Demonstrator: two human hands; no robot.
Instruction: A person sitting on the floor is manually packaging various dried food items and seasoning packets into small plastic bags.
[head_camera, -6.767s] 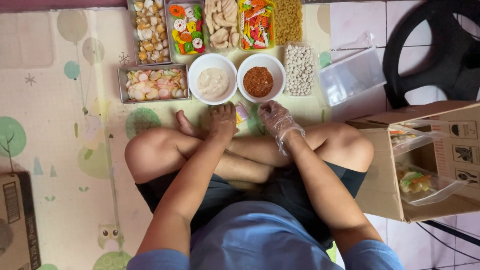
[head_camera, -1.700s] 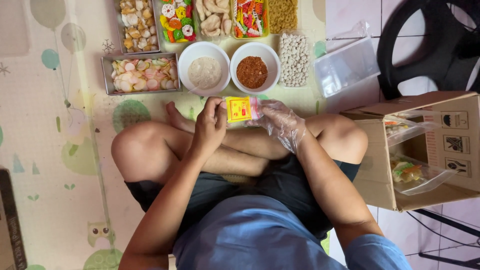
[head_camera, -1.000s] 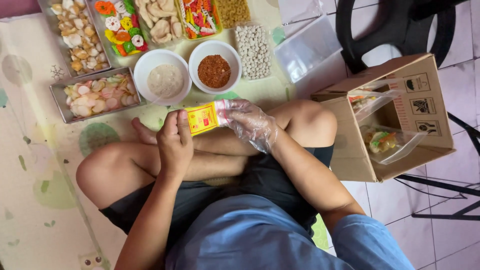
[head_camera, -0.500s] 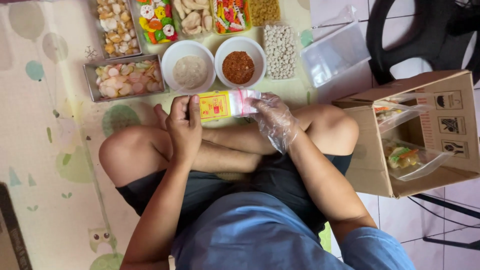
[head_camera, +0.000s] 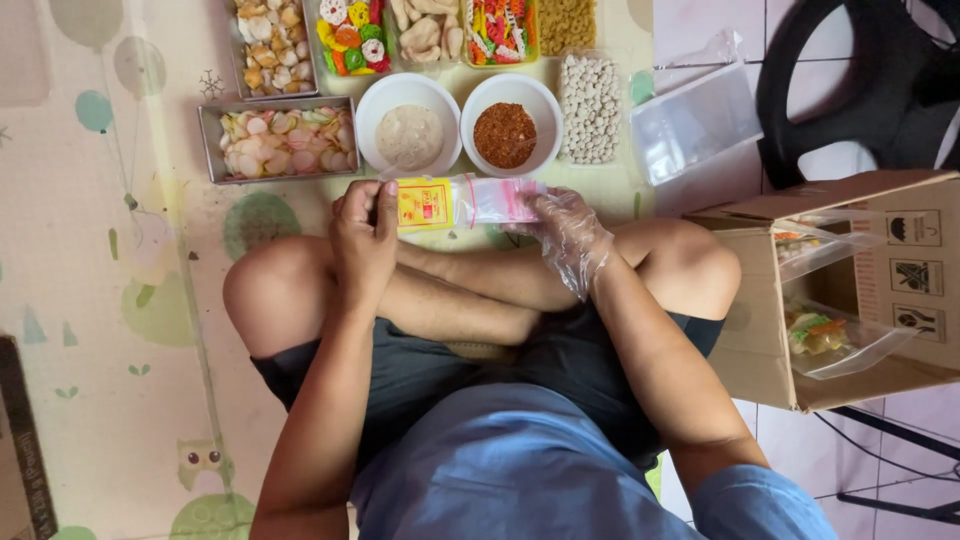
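Step in hand: one small clear plastic bag with a yellow label and red print (head_camera: 465, 201), held level between both hands above the crossed shins, near the mat's far edge.
Left hand (head_camera: 363, 235): bare, fingers pinched on the labelled end.
Right hand (head_camera: 563, 232): in a clear plastic glove, fingers closed on the other end.
Next move, by judgement, calls for parting the bag's mouth.
Count: two white bowls, beige powder (head_camera: 408, 123) and red chilli flakes (head_camera: 511, 122); one steel tray of pale crackers (head_camera: 279, 139); one open cardboard box (head_camera: 850, 285).
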